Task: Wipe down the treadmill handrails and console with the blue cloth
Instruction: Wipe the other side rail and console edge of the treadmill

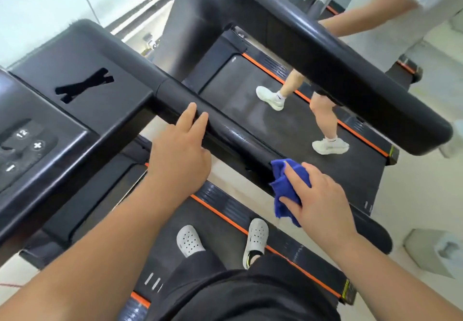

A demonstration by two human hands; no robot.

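A black padded handrail runs from the console at the left down toward the lower right. My right hand presses the bunched blue cloth against the rail's lower stretch, fingers closed over it. My left hand rests flat on the rail higher up, near the console, fingers spread and holding nothing. The console shows round buttons marked 12, plus and minus at the far left.
My feet in white perforated shoes stand on the belt with orange side stripes. Another person walks on the neighbouring treadmill, whose thick black handrail crosses the upper right. A grey box sits on the floor at right.
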